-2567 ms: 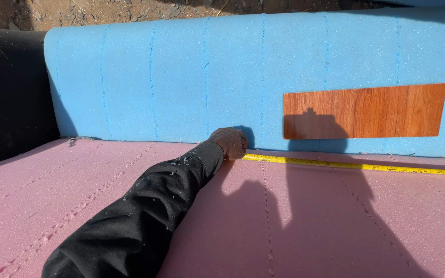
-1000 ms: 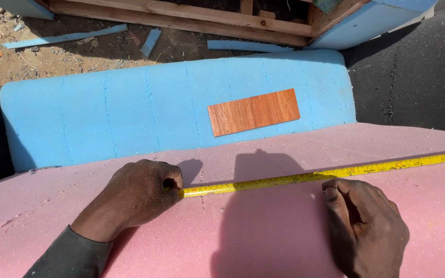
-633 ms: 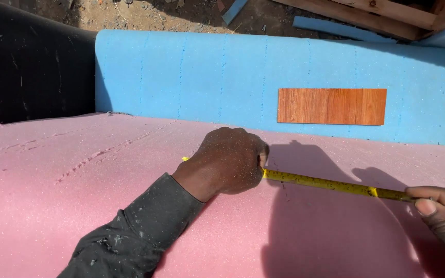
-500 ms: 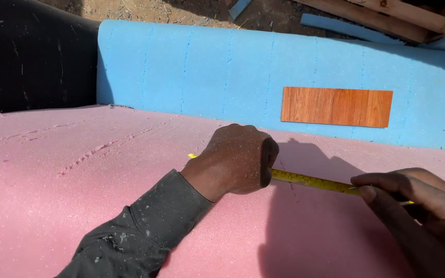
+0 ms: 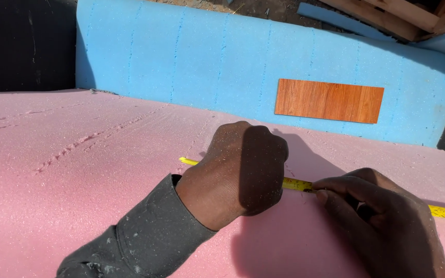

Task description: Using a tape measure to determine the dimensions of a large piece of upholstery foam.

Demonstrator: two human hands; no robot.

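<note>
Tape measure (image 5: pixel 297 184) already stretched flat across pink foam sheet (image 5: pixel 78 170), so layout's underway. Our left hand (image 5: pixel 238 172) fisted, pinning it; right hand (image 5: pixel 382 221) fingers pinching tape just right. No mark visible yet.

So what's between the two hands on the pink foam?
In the head view, a short stretch of yellow tape measure spans left hand to right hand on pink foam sheet.

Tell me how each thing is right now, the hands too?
Yellow tape measure: stretched flat across the pink foam.
Left hand: fist pressing the tape down.
Right hand: fingertips pinching the tape.
Pink foam sheet: lying flat, dented lines.
Blue foam sheet: lying behind.
Wood piece: flat on blue foam.
</note>
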